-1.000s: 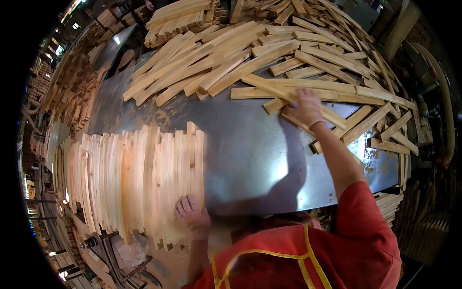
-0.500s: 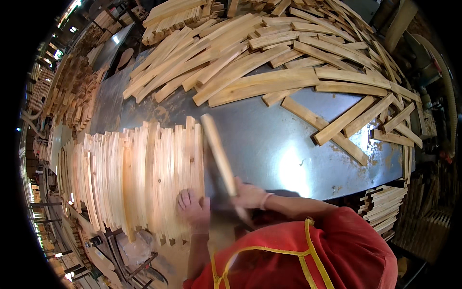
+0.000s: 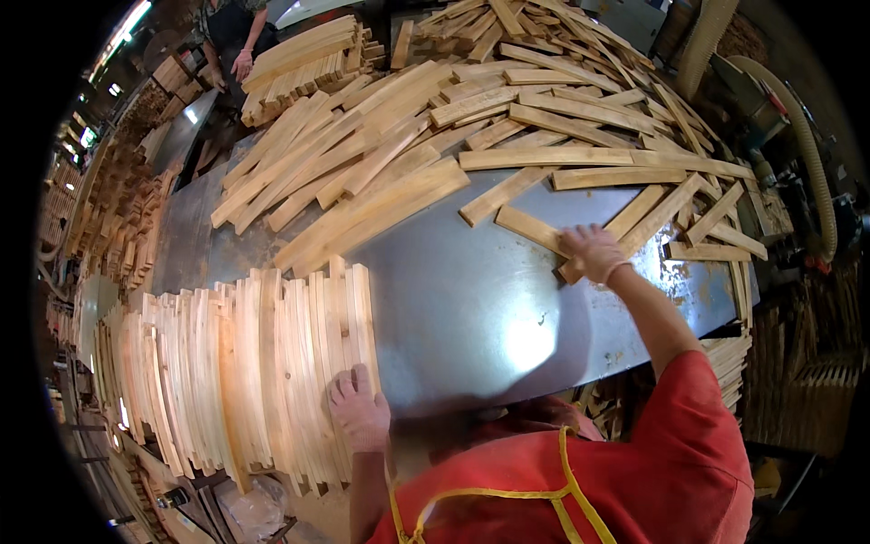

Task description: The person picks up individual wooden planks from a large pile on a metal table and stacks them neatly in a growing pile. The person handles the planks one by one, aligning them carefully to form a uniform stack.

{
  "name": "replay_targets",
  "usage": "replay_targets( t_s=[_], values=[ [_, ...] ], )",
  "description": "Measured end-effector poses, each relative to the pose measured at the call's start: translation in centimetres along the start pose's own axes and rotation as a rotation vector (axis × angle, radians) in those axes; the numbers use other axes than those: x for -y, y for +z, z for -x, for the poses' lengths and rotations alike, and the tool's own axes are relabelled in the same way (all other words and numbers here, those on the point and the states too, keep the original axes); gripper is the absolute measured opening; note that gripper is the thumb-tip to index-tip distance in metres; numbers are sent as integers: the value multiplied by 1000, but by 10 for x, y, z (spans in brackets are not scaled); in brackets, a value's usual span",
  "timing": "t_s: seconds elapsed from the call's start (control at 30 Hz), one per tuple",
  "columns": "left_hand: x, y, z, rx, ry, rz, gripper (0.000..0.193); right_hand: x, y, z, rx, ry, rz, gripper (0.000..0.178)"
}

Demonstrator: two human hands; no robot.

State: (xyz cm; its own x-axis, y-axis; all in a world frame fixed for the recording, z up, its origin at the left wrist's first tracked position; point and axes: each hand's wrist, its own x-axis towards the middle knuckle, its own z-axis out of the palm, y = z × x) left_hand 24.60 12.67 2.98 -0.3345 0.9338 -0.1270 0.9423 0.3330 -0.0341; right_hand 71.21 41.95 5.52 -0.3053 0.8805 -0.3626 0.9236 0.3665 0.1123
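Observation:
My left hand (image 3: 360,412) lies against the near right end of a long row of pale wooden slats (image 3: 245,363) standing on edge side by side. Its fingers are spread over the tops of the last slats. To the right, my right hand (image 3: 594,252) reaches across the metal table, its fingers over a wooden slat (image 3: 533,228) where another slat crosses it. These fingers look curled round the wood, though their undersides are hidden. My right forearm covers part of the table behind the hand.
A big loose heap of slats (image 3: 580,109) spreads over the far side of the metal table (image 3: 444,317). Behind it on the left stands a neat stack (image 3: 304,68), with another person's hand (image 3: 242,63) beside it. A ribbed hose (image 3: 820,172) hangs at the right.
My right hand has let go of the slat it carried beside the row and has moved right and away to the loose slats. My left hand stays at the row. The view has shifted.

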Motion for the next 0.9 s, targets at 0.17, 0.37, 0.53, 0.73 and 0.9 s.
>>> replay_targets(
  t_s=[0.17, 0.37, 0.53, 0.73, 0.9],
  values=[
    [-12, -4, -11, -4, 59, 13, 75, -15, 14, -9, 139, -30, 276, 54],
    [-127, 5, -15, 0, 383, 240, 84, 70, 10, 14, -350, -484, -370, 57],
    [-175, 14, -35, 173, 441, 218, 81, -1, 39, -42, -390, 163, -737, 60],
    [-118, 19, -1, 300, 186, 442, 77, -78, 157, -29, -569, 208, -777, 85],
    [-73, 7, 48, 495, -203, 930, 76, 2, 52, 7, 36, 247, -362, 80]
  ],
)
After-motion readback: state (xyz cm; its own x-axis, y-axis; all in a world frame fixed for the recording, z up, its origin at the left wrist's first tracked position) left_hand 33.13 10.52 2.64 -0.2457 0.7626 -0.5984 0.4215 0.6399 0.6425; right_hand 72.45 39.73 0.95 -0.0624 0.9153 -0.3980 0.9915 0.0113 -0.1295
